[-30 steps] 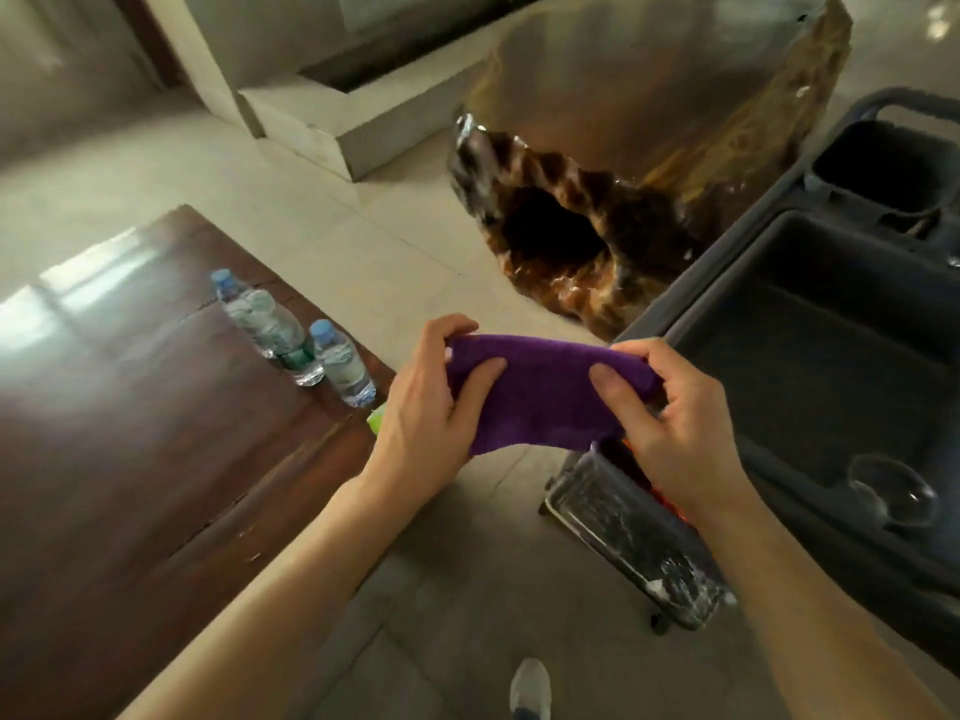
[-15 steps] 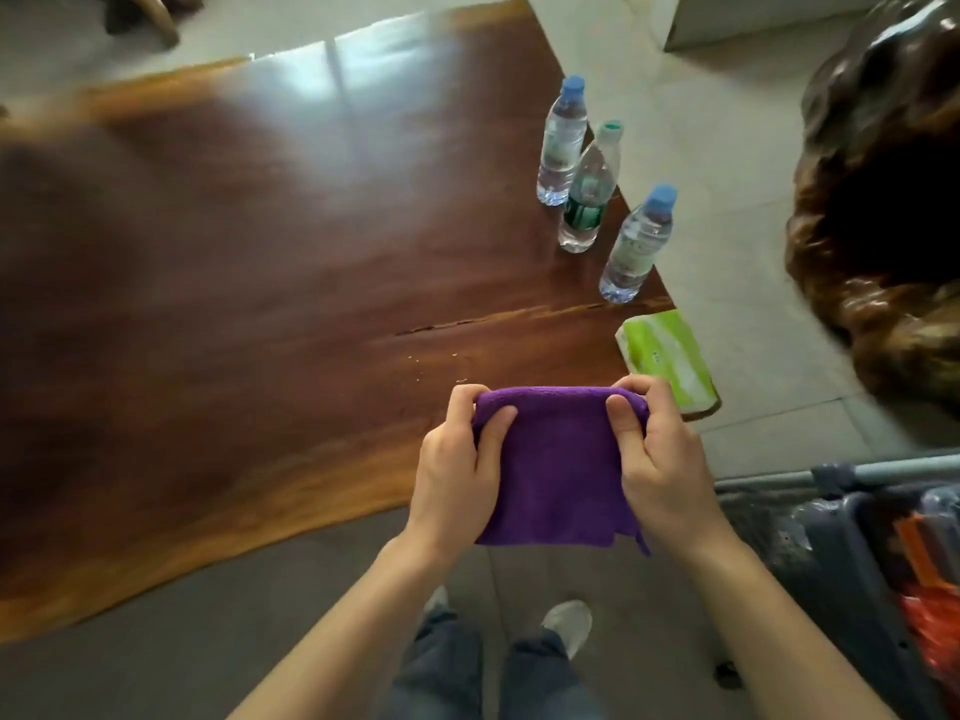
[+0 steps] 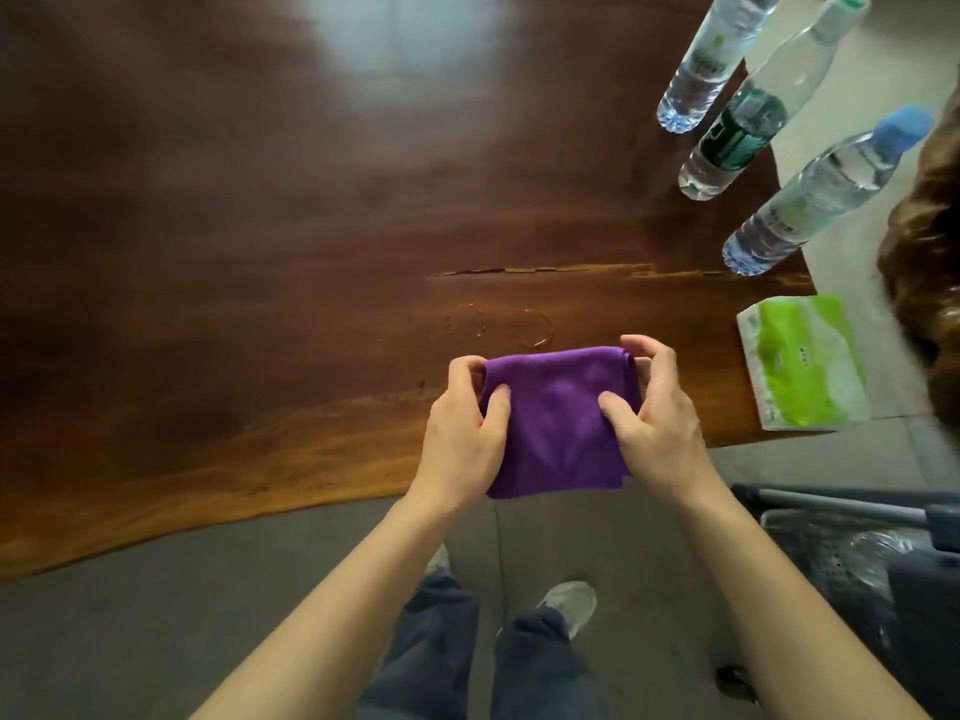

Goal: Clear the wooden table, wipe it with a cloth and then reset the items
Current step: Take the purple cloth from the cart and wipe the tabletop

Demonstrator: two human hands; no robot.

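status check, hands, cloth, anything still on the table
Left hand and right hand both gripping folded purple cloth over table's near edge. Wooden table not cleared: three water bottles, tissue pack at right edge. Wet rings just ahead of cloth.

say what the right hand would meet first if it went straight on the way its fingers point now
The right hand, gripping the purple cloth, has its fingers pointing forward over the wooden table. Going straight on, it would probably pass over the ring-shaped wet marks and meet bare tabletop; its height is unclear.
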